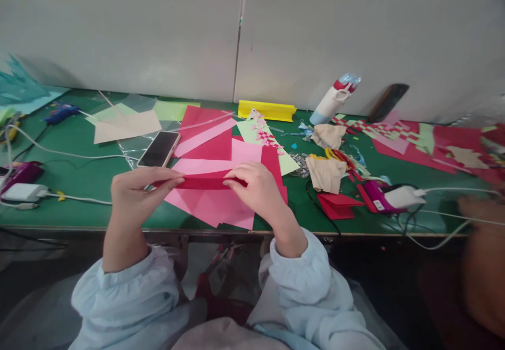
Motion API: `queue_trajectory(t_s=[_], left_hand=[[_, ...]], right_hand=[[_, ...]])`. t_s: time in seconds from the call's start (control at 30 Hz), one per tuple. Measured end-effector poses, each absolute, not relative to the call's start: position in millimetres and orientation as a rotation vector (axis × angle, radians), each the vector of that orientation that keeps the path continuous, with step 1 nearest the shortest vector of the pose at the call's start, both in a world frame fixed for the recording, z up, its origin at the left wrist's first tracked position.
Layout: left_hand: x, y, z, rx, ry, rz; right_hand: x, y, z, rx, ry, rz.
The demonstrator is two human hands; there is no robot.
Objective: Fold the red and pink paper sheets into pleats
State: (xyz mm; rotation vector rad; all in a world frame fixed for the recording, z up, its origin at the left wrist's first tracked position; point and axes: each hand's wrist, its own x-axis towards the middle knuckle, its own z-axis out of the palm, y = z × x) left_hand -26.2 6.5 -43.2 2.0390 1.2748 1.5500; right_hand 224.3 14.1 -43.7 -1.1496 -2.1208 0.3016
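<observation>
A narrow red paper strip [203, 181] is stretched level between my two hands, above the sheets near the table's front edge. My left hand [144, 189] pinches its left end between thumb and fingers. Toward the right end, my right hand [252, 184] pinches it the same way, and a short red piece shows past the fingertips. Beneath the strip lie pink sheets [209, 209] overlapping red sheets [213, 142]. A phone [160, 149] rests on the table just beyond my left hand.
Green table [82, 176]; yellow folded strip [266, 111] at the back; bottle [333, 100] and dark phone [389, 103] against the wall. Cloth pieces [326, 174], folded red paper [339, 205] and white chargers [404, 197] lie right. Cables cross both sides. Another person's arm [483, 250] is at far right.
</observation>
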Motion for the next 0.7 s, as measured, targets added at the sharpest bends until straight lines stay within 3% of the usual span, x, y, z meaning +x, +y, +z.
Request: queue_trajectory(t_s=[0.33, 0.7], left_hand=[[-5.7, 4.3, -39.6, 2.159, 1.289, 1.264], [-22.2, 7.9, -46.0, 1.943, 1.507, 1.343]], right_hand=[[200.1, 7.9, -45.6, -1.091, -2.158, 0.335], [217.4, 15.6, -42.1, -1.125, -2.171, 0.355]])
